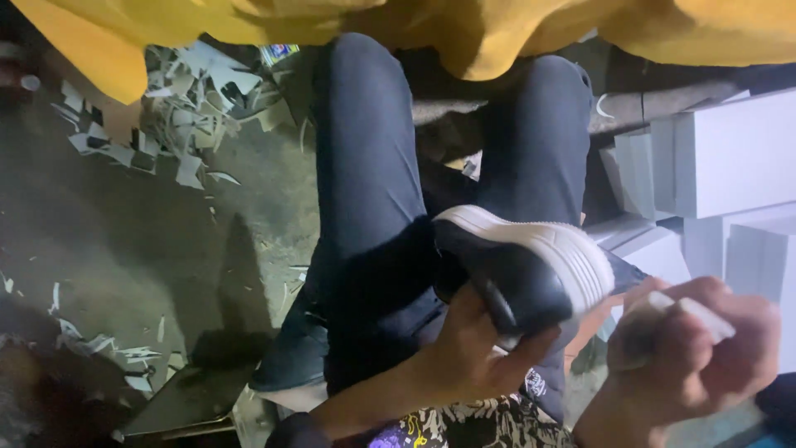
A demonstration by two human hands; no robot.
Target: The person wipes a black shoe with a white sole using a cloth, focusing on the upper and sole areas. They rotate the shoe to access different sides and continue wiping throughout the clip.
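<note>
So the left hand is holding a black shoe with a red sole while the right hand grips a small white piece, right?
Not quite: the sole is white, not red. The head view shows the left hand holding the black shoe by its underside, its thick white sole ribbed along the edge. The rest stands: the right hand grips a small white piece.

place: shoe workshop | signs: floor scraps (178, 124), stacked white boxes (730, 153), unfinished shoe (531, 270)
</note>
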